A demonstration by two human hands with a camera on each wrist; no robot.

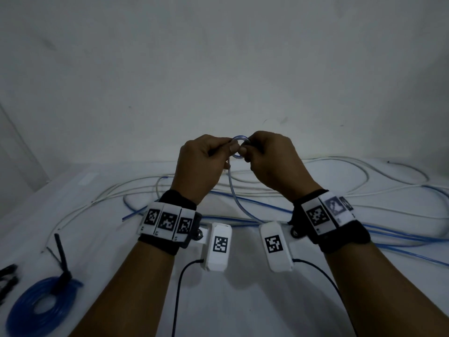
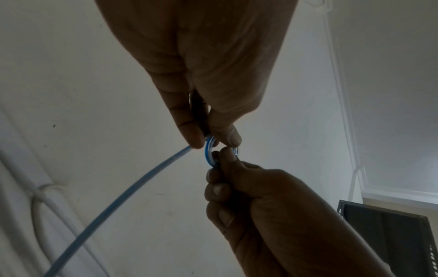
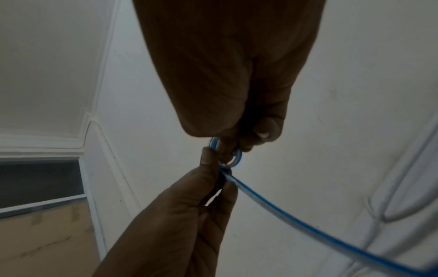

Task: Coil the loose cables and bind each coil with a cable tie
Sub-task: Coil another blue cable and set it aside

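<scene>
Already, at the far left of the white table [image 1: 243, 300], one blue coil [image 1: 36, 305] lies bound with a black cable tie [image 1: 63, 268], and more dark ties [image 1: 8, 276] sit at the table edge beside it. Moving right, the left hand [image 1: 201, 164] is raised above the table, thumb and forefinger pinching the blue cable [image 1: 233, 190] just where its free length drops away to the surface. Between the two hands sits the small loop [image 1: 240, 147] of that cable, only a turn or two so far; the left wrist view shows the strands [image 2: 209, 151] lying side by side. The right hand [image 1: 269, 159] pinches the loop's other side, one fingertip [image 2: 227, 155] hooked through its opening.

The cable looks light, smooth and springy, so a tight loop will likely try to open; both pinches probably need to stay at the crossing point while new turns are laid on. It seems slippery rather than fragile, and the best hold is where the strands overlap. Further right and behind, loose white cables [image 1: 340, 166] and more blue cable [image 1: 401, 237] sprawl over the table, not yet coiled.
</scene>
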